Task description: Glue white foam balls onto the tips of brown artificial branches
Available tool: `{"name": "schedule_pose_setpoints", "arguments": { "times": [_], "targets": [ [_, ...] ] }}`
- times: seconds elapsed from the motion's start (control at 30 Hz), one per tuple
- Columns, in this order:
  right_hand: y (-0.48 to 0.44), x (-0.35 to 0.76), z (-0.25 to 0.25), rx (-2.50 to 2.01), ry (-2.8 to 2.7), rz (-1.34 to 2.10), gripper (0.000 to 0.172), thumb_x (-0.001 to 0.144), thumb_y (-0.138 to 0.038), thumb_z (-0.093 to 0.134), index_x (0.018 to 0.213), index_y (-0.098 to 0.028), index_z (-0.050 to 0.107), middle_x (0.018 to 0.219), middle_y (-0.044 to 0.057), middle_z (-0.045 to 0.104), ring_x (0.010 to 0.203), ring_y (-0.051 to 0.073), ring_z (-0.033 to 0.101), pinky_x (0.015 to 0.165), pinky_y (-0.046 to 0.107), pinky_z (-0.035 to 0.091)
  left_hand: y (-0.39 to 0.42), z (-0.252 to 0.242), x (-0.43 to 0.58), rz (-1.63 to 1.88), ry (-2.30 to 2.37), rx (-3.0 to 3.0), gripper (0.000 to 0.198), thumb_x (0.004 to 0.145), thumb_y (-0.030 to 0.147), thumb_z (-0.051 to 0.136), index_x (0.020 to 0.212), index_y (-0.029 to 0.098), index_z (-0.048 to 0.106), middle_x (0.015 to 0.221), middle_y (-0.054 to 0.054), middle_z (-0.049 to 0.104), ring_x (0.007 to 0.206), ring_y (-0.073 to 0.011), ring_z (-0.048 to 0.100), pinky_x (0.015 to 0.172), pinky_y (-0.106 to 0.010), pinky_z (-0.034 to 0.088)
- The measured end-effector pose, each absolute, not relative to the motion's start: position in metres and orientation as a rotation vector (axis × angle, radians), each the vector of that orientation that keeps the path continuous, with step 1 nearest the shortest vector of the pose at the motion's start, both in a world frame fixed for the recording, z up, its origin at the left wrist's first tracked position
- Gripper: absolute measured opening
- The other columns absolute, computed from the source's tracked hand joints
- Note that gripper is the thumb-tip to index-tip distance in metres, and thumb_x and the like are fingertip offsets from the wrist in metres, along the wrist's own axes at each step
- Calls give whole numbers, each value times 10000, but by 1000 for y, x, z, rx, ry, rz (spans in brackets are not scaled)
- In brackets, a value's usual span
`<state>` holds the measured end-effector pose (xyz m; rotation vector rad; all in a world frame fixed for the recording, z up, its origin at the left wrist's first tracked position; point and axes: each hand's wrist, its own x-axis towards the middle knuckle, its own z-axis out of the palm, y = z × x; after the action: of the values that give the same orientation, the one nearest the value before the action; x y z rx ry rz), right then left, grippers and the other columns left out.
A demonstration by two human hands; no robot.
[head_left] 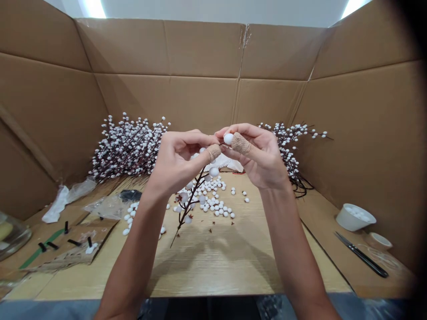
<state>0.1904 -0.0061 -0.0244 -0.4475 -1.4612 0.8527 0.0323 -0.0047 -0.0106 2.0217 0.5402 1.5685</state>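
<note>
In the head view my left hand (187, 155) pinches a twig near the top of a dark brown artificial berry branch (195, 189), which hangs down tilted to the lower left. White berries and small brown star-shaped caps sit along its twigs. Close beside it, my right hand (256, 153) pinches a white berry (228, 138) between thumb and fingers at the end of that twig. Both thumbs wear tan wrappings. Below the hands, loose white berries (218, 206) lie scattered on the table (213, 266), with a few brown caps among them.
Bundles of white-berried branches (128, 146) lean at the back left and back right. Cardboard walls (200, 49) enclose the table. At right are a white bowl (356, 217), a knife or scissors (362, 255) and a roll of tape (380, 241). Plastic bags (108, 206) lie left.
</note>
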Motion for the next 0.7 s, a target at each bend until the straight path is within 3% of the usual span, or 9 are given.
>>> {"name": "schedule_pose_setpoints", "arguments": {
  "times": [0.7],
  "targets": [
    [-3, 175, -30, -471, -1427, 811, 287, 701, -465, 701, 863, -236, 640, 1019, 30, 657, 1071, 202, 601, 833, 354, 565, -7, -11, 32, 1688, 559, 2106, 101, 699, 120, 684, 651, 189, 740, 594, -11, 610, 554, -123, 516, 497, -270, 399]
  ]
}}
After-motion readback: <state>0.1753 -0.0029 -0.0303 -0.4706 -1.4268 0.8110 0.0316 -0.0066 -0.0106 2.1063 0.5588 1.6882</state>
